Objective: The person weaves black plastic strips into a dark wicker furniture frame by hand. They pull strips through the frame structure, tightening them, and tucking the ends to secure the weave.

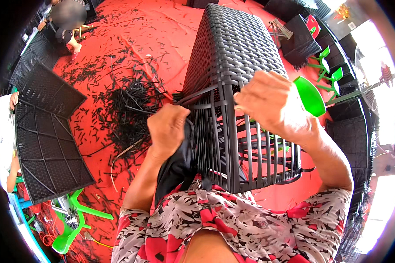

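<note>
Red floor covering (162, 30) fills the workshop, littered with short black offcuts, and a tangled heap of black strips (131, 109) lies just left of the work, within easy reach of the left arm. Woven black panels (48, 131) lie flat at the far left, where another person's hand rests on an edge, and more finished black pieces stand along the upper right. A green plastic chair (72, 219) sits at the lower left.

Largest in the middle is a tall black wicker frame (232, 57), tipped so its woven end points away and its open, unwoven end rests against the person's lap. Held this way, the bare upright ribs (245, 153) face the person and the weaving edge stays close to both hands.

Right hand (272, 107) is clenched over the top edge of the frame where the weave stops, apparently gripping a strip or rib; a green chair part (309, 94) shows just behind it. Left hand (169, 129) is closed in a fist at the frame's left corner, pinching black strips that run toward the weave, pulling them taut against the side.
</note>
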The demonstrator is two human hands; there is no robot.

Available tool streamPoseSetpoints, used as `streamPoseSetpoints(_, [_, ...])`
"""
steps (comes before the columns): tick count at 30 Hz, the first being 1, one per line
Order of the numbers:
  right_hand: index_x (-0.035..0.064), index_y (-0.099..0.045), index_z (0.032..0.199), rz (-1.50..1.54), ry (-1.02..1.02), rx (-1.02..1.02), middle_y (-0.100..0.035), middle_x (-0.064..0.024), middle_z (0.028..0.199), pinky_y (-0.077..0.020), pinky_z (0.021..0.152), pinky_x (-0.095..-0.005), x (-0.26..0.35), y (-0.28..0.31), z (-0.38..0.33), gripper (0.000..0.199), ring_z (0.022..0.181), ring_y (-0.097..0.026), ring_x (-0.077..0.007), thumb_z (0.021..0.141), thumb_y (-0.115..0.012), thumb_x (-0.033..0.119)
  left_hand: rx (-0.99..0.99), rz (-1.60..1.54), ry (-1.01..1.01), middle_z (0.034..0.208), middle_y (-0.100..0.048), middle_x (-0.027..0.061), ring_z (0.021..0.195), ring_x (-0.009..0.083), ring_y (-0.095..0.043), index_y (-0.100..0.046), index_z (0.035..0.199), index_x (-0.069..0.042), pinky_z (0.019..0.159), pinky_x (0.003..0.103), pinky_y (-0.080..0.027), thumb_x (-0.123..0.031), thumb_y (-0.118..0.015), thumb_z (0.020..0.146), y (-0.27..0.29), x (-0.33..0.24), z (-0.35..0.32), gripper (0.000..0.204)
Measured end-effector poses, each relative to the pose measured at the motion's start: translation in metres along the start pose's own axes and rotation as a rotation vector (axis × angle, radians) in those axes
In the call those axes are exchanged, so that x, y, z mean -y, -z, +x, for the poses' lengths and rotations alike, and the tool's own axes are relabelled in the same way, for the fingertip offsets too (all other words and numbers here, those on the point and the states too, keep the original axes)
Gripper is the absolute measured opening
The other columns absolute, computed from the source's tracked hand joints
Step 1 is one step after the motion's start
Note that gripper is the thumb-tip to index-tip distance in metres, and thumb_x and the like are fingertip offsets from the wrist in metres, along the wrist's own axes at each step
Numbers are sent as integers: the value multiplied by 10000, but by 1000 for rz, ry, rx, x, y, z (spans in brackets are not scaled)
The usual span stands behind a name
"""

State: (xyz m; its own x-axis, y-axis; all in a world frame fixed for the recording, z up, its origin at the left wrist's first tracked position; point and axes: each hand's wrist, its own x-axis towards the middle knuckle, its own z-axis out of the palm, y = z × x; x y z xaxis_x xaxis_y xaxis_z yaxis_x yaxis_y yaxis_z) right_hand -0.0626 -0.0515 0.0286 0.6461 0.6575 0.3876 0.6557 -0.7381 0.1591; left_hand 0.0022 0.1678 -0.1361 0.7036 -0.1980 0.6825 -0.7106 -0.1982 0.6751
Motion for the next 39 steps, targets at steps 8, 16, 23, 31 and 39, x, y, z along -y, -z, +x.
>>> streamPoseSetpoints(8, [-22, -651, 891, 125, -700, -38, -646, -127, 881, -505, 706, -332, -10, 29, -78, 130, 797, -642, -270, 791, -670, 59, -238, 23, 529, 651, -545, -45, 588, 50, -459, -661, 800, -7, 533, 224, -367, -116, -647, 873, 77, 163, -12, 132])
streamPoseSetpoints(16, [20, -618, 1142, 315, -976, -102, -646, -110, 1094, -473, 880, -323, -10, 30, -163, 290, 1046, -606, -206, 856, -609, 70, -279, 807, 240, 860, -667, 115, 815, 286, -616, -670, 980, -11, 800, 359, -481, -217, -702, 822, 103, 158, -21, 262])
streamPoseSetpoints(23, [-43, -593, 1156, 863, -1127, -312, -655, -82, 1007, -480, 806, -266, -10, 0, -171, 287, 917, -606, -126, 912, -549, 102, 203, -240, 176, 924, -627, 60, 797, 115, -571, -608, 982, 20, 743, 227, -456, -2, -592, 893, -28, -22, 2, 94])
streamPoseSetpoints(31, [-44, -619, 1046, 1223, -1101, -547, -661, -56, 873, -513, 749, -259, -14, -17, -174, 224, 783, -628, -118, 905, -609, 129, 312, -342, 193, 855, -503, -21, 737, 28, -434, -559, 995, 15, 657, 163, -354, -49, -569, 932, -28, -18, 16, 91])
streamPoseSetpoints(39, [7, -606, 963, 1288, -1018, -674, -642, -25, 809, -498, 670, -225, -27, -34, -172, 98, 725, -605, -82, 907, -615, 86, 389, -54, 101, 715, -485, 14, 607, 57, -428, -490, 837, 1, 545, 211, -364, -31, -510, 956, -21, -18, 22, 125])
